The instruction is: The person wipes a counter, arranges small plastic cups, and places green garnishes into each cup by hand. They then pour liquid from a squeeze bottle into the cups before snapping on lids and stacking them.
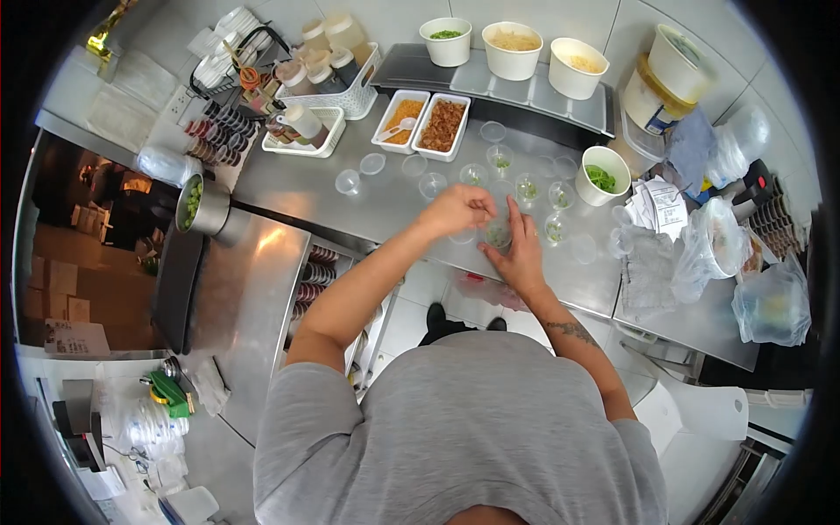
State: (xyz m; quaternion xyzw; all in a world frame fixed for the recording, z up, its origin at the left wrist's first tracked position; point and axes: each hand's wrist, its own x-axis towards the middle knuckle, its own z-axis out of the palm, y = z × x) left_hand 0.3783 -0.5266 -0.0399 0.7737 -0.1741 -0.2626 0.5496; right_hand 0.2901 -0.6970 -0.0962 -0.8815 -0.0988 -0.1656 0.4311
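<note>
Several small clear plastic cups stand on the steel counter, some with bits of chopped greens in the bottom. My right hand (522, 255) curves its thumb and fingers around one clear cup (498, 234) with a little green in it. Just left of that cup and above it, my left hand (457, 211) is closed, its fingertips drawn together; whatever they pinch is too small to make out. Beside my hands are a cup with greens (526, 187) and another such cup (555, 229). A white tub of chopped greens (602, 175) sits to the right.
Two white trays, one of orange crumbs (404, 121) and one of brown bits (442, 127), lie behind the cups. White tubs (513, 51) stand on a raised shelf. Bottles in baskets (320, 131) are back left; a grey cloth (646, 271) and plastic bags lie right.
</note>
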